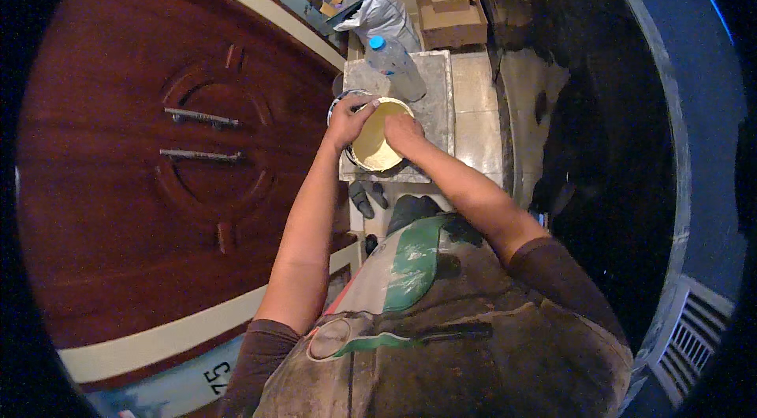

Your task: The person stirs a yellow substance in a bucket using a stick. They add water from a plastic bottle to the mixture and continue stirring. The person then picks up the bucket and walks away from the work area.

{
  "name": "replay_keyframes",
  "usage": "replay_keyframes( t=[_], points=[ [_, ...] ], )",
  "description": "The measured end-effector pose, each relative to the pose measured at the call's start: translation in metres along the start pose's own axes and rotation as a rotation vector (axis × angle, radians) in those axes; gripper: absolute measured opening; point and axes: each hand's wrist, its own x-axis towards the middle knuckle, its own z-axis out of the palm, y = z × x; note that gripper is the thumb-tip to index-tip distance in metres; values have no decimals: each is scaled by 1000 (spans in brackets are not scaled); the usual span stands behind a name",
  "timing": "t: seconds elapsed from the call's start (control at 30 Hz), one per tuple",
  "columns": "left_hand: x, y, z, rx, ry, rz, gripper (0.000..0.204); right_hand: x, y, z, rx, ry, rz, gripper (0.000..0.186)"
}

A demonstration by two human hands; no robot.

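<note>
A round bucket [371, 151] with a pale yellow inside stands on a small grey-topped table [438, 122], its mouth turned up toward me. My left hand [349, 122] grips its rim on the left side, thumb over the edge and fingers outside. Inside the mouth, at the right, is my right hand [403, 134], fingers curled inward. What those fingers hold, if anything, is hidden. Just beyond the bucket stands a clear plastic bottle [398, 75] with a blue cap.
Behind the table are a silvery plastic bag [385, 17] and a cardboard box [451, 17]. A dark red wooden door [102, 150] with metal handles flanks the left, a glossy dark surface [607, 126] the right. Dark sandals [361, 199] lie near the table's front.
</note>
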Motion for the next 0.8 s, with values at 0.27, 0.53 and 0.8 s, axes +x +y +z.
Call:
replay_keyframes(
  t=[0.27, 0.53, 0.8],
  points=[
    [2, 11, 2, 59, -15, 6, 28, -2, -1, 12, 19, 135, 25, 22],
    [2, -2, 3, 41, -23, 41, 29, 1, 1, 14, 8, 116, 48, 21],
    [10, 6, 6, 27, -40, 42, 29, 20, 10, 19, 142, 119, 133, 26]
  ],
)
